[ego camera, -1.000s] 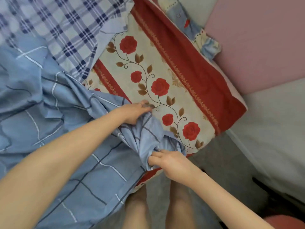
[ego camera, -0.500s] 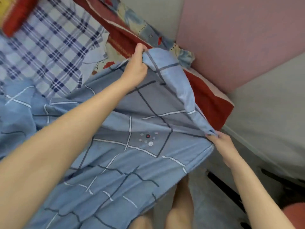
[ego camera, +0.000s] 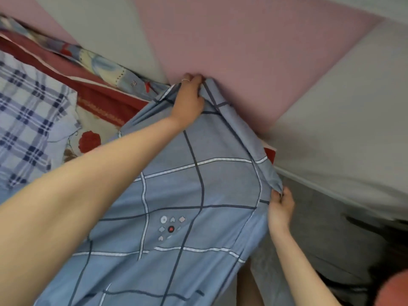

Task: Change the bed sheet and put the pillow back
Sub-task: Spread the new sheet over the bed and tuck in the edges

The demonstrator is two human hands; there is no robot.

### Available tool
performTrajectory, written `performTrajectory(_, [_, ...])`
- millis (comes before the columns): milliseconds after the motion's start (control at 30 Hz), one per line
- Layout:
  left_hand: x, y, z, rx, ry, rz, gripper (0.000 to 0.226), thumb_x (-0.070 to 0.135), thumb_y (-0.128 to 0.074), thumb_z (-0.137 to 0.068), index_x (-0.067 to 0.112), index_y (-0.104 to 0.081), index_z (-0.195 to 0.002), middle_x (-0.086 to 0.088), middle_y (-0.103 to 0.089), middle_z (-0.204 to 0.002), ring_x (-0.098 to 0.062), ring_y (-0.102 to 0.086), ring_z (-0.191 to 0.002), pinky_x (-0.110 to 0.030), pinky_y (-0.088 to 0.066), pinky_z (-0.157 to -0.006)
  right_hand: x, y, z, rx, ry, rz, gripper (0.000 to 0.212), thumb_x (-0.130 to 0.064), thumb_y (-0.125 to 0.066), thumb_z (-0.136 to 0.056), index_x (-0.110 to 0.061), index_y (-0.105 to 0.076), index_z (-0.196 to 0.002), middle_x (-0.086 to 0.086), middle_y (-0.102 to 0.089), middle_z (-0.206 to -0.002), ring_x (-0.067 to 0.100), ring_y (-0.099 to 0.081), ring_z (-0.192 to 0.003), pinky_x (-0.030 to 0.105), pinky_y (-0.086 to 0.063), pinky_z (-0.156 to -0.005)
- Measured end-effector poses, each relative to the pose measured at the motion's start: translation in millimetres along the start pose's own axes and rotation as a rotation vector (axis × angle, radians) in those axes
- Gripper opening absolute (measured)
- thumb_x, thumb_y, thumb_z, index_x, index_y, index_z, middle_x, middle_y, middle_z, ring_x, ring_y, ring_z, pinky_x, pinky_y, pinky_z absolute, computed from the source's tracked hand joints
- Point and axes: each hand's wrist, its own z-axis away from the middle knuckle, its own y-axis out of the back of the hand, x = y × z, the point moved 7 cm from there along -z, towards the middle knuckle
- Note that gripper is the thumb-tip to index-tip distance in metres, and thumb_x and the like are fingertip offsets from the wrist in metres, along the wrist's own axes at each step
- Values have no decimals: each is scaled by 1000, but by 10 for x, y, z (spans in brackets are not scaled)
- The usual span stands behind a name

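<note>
Grip L, R: sheet over bed

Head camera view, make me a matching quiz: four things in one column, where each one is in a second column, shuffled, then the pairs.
Column one
1. left hand
2. right hand
3. plaid cloth
4. floral sheet

Column two
A. at the far left of the picture
B. grips the blue sheet up against the pink wall
C. between the plaid cloth and the blue sheet
D. grips the blue sheet at its right edge

Pairs: 1-B, 2-D, 3-A, 4-C
</note>
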Motion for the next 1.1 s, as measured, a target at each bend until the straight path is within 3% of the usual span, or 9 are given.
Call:
performTrajectory(200, [432, -734, 551, -413, -326, -65, 26, 16, -47, -80, -1, -59, -96, -19, -56, -99, -29, -54, -92, -23, -35, -77, 739, 533, -38, 456, -427, -30, 35, 4, -33, -96, 12, -49, -127, 26, -50, -132, 37, -49, -120, 31, -34, -89])
performTrajectory(300, [573, -1013, 806, -544, -292, -120, 58, 6, -60, -79, 8, -45, -136, -17, -45, -135, -32, -53, -111, -29, -39, -92, 965, 654, -153, 322, -509, 72, 25, 10, -40, -92, 7, -58, -109, 17, -54, -116, 28, -51, -103, 30, -35, -82])
performTrajectory(433, [26, -524, 936, -182, 251, -153, 64, 6, -50, -85, 17, -30, -145, -11, -32, -146, -36, -55, -106, -39, -47, -73, 321, 425, -206, 135, -119, 261, 50, 13, -49, -83, 2, -42, -132, 21, -49, -130, 29, -53, -109, 32, -41, -95])
performTrajectory(500, [-448, -137, 1200, -61, 462, -375, 63, 2, -47, -85, 12, -29, -145, -15, -26, -148, -39, -46, -117, -45, -45, -82, -156, 32, -59, -76, 159, 335, 60, 12, -48, -81, -6, -39, -138, 15, -43, -137, 32, -53, -109, 41, -46, -94])
performTrajectory(600, [-1214, 274, 1753, -248, 739, -591, 64, 2, -54, -84, 4, -28, -143, -21, -21, -148, -43, -36, -125, -51, -39, -97, -738, -674, 270, -343, 543, 557, 62, 5, -50, -84, -16, -38, -141, 5, -36, -146, 29, -55, -110, 35, -50, -75])
performTrajectory(733, [-1723, 588, 2289, -437, 838, -553, 60, -1, -52, -84, 8, -31, -140, -23, -26, -140, -47, -51, -107, -50, -44, -85, -1106, -1605, 661, -589, 1004, 807, 90, 14, -54, -74, -22, -24, -150, 5, -22, -157, 31, -58, -105, 36, -51, -60])
performTrajectory(867, [-1986, 873, 2545, -543, 965, -768, 37, 10, -48, -92, 7, -45, -129, -21, -40, -133, -41, -49, -117, -46, -42, -91, -1005, -2079, 510, -671, 933, 1130, 95, 11, -45, -84, -34, 4, -151, 5, -13, -158, 31, -57, -101, 36, -46, -64])
performTrajectory(967, [-2030, 1074, 2599, -509, 1071, -857, 28, 8, -49, -93, 3, -57, -120, -18, -56, -126, -35, -54, -116, -39, -43, -89, -872, -1994, 372, -741, 817, 1100, 61, 0, -42, -91, -22, -30, -146, 14, -46, -135, 35, -54, -110, 39, -46, -83])
performTrajectory(1100, [-1734, 1371, 2125, -47, 872, -750, 22, -1, -42, -90, 0, -60, -102, -23, -62, -107, -41, -58, -101, -41, -42, -72, -968, -1483, 240, -412, 706, 762, 31, 0, -51, -88, -9, -60, -116, 20, -67, -104, 37, -63, -94, 36, -46, -71])
